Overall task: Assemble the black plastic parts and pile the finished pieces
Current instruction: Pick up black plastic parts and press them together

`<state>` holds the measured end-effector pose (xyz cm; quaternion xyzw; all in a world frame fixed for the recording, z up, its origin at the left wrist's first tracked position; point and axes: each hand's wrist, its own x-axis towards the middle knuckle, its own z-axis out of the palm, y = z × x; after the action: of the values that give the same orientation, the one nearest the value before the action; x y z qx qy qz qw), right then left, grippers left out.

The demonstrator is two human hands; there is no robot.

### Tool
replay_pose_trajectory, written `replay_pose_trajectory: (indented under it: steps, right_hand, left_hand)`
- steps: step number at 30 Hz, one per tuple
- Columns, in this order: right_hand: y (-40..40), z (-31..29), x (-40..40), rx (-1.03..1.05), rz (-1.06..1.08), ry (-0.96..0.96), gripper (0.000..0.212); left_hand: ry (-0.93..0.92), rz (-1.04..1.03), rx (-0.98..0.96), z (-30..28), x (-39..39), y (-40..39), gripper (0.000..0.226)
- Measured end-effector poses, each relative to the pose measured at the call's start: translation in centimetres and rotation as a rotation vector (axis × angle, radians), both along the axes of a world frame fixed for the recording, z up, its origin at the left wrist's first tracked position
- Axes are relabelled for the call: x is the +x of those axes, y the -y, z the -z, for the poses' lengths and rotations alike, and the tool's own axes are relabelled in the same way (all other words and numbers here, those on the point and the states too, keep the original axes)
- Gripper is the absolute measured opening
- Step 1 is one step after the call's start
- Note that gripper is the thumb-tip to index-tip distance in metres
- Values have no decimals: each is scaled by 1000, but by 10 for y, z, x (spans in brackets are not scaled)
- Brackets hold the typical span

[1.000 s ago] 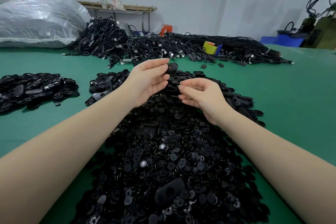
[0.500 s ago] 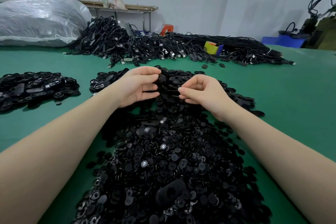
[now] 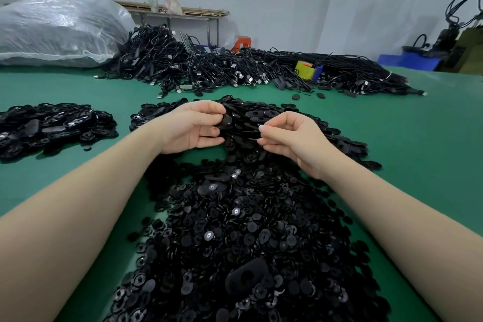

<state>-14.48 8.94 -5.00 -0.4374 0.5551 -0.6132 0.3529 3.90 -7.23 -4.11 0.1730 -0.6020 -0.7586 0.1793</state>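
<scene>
A large heap of small black round plastic parts [image 3: 235, 230] runs down the middle of the green table toward me. Behind it lies a mound of black oval shells [image 3: 264, 116]. My left hand [image 3: 193, 127] hovers over the near edge of that mound, fingers curled round a black oval shell [image 3: 225, 121]. My right hand [image 3: 290, 138] is just to the right, thumb and forefinger pinched together; whatever small part sits between them is hidden. A separate pile of black pieces [image 3: 49, 125] lies at the far left.
A long tangle of black cables [image 3: 235, 70] crosses the back of the green table [image 3: 418, 151], with a yellow and blue tape roll [image 3: 308, 70] in it. A big clear plastic bag [image 3: 57, 31] sits back left. A bigger oval shell [image 3: 247, 276] lies in the near heap.
Both hands dropped lower onto the mound of oval shells. My left hand's fingers curled in round a shell, and the right hand drew slightly apart to the right.
</scene>
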Motion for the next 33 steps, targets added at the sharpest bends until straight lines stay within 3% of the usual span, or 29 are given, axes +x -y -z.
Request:
replay_pose_trajectory:
  steps: [4, 8, 11, 17, 20, 25, 30, 33]
  right_hand:
    - [2, 2, 0, -9, 5, -23, 11]
    - [3, 2, 0, -18, 6, -26, 10]
    - [4, 6, -1, -10, 2, -24, 9]
    - [5, 5, 0, -14, -3, -7, 9]
    - [5, 6, 3, -9, -14, -9, 10]
    - [5, 6, 3, -9, -7, -10, 10]
    - [4, 7, 2, -9, -9, -13, 9]
    - [4, 7, 3, -11, -15, -14, 9]
  left_hand:
    - [-10, -156, -58, -7, 6, 2, 31]
    - [-99, -291, 47, -22, -5, -21, 21]
    - [-67, -361, 61, -22, -12, -45, 20]
    - [3, -502, -277, -6, 31, -50, 30]
    - [47, -559, -338, 4, 44, -49, 25]
    - [64, -475, -384, 8, 37, -70, 22]
    - [-31, -363, -119, -8, 28, -68, 32]
    - [90, -345, -187, -13, 42, -47, 34]
